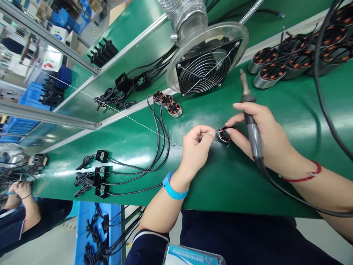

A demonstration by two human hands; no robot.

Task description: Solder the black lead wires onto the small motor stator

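Note:
My left hand (198,145) is closed in a pinch on thin coloured wires (218,131) beside a small round motor stator (223,137) on the green bench. Resting across my right hand (271,138) is a soldering iron (253,134), gripped at its dark handle. Its tip points up and away from the stator. The right thumb and a fingertip reach to the stator's edge and partly hide it. To the left stand 3 finished-looking stators (174,109) with orange windings and black cables, which run toward small black boxes with green circuit boards (102,171).
A round fume extractor with a fan grille (204,73) hangs ahead. Larger motor stators (268,75) crowd the back right. A thick black cable (320,84) loops at right. A blue bin (117,235) with cables is below the bench edge. Another person's hands (23,189) are at far left.

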